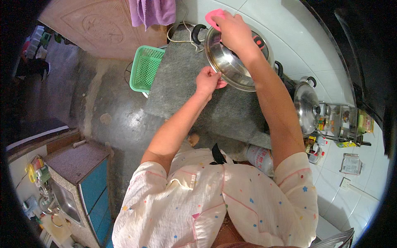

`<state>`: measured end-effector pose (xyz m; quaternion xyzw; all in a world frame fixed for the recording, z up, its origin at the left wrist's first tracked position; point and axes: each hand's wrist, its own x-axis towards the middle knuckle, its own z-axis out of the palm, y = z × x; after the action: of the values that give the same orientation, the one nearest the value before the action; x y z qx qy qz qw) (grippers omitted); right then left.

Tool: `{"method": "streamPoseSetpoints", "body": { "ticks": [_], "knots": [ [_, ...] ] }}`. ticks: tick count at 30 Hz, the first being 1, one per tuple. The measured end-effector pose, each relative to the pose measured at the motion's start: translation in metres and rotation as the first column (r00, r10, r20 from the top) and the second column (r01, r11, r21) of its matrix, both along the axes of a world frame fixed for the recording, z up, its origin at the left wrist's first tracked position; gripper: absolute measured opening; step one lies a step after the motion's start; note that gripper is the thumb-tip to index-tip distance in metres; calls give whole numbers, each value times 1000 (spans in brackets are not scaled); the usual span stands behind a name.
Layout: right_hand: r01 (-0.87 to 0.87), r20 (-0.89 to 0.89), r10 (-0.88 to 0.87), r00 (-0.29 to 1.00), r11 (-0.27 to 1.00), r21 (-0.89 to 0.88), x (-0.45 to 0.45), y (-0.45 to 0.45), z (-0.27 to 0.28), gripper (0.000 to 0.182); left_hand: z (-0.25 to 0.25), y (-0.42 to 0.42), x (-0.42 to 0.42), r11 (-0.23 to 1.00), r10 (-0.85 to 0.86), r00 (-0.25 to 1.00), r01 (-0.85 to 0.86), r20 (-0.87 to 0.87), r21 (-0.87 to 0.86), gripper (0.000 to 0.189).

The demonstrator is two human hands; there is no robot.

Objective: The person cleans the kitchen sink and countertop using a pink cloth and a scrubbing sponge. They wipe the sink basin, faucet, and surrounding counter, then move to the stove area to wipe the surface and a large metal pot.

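A wide, shiny stainless-steel vessel (231,63), a pan or large lid, is at the far end of the grey counter. Its near rim is pinched by the fingers of my left hand (209,80). My right hand (235,32) reaches over the vessel and grips a pink cloth or sponge (214,18) at its far rim. Black loop handles, one on the left (198,34) and one on the right (279,68), stick out beside it; I cannot tell whether they belong to it or to a pot beneath. Behind my right wrist shows a red-and-black part (258,42).
The grey counter (176,71) has a white cord (181,41) at its back. A green plastic basket (145,69) stands off its left edge. To the right are a lidded steel pot (305,108) and a rack of bottles and packets (338,121). A purple towel (152,12) hangs behind.
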<state>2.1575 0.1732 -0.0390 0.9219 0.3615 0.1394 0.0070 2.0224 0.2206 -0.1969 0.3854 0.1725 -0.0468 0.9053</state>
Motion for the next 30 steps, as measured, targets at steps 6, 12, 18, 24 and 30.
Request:
{"method": "streamPoseSetpoints", "body": {
  "ticks": [6, 12, 18, 24, 30],
  "knots": [
    [-41, 212, 77, 974, 985, -169, -6, 11, -52, 21, -8, -6, -1, 997, 71, 997, -72, -26, -41, 14],
    [-157, 139, 158, 978, 987, -21, -58, -8, -67, 24, 2, -6, -4, 987, 152, 988, -152, 0, 60, 11],
    [42, -209, 35, 977, 933, 357, -78, -61, -109, 31, -22, -15, 4, 989, 146, 989, -145, 30, -36, 7],
    [10, -324, 165, 932, 879, 477, -130, -105, -77, 37, -38, -7, 2, 999, 9, 962, -22, 274, 43, 18],
    [-14, -250, 88, 964, 959, 282, -168, -154, -42, 31, -56, 2, 3, 911, -135, 917, -35, 376, 411, 24]
  ]
}}
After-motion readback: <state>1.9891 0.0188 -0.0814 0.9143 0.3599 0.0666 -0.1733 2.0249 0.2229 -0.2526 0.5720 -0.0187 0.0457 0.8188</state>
